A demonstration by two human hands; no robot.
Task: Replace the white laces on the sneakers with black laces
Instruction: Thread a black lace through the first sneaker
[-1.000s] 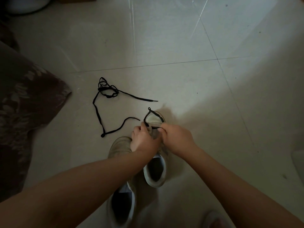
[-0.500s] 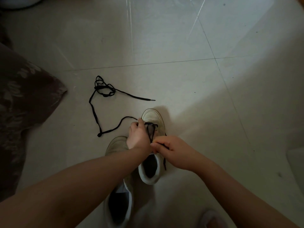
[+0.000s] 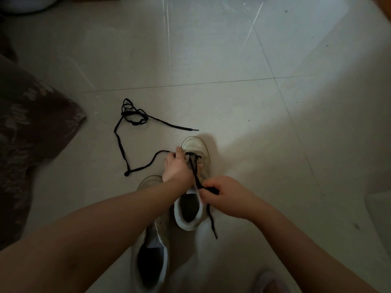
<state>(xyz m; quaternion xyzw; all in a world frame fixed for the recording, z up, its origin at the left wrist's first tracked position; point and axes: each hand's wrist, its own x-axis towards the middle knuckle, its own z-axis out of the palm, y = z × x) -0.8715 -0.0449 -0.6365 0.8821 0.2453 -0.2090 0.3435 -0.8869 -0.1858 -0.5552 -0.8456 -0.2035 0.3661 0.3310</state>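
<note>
2 hands pinch thin black lace (image 3: 195, 175) on pale sneaker (image 3: 197, 148): left hand (image 3: 176, 166) at toe, right hand (image 3: 225, 195) nr collar.

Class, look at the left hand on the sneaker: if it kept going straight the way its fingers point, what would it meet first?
The left hand points away along the sneaker, so it would probably meet the toe cap first, then bare floor; depth is unclear.

Right hand (image 3: 228, 197) drew black lace (image 3: 195, 174) back.
</note>
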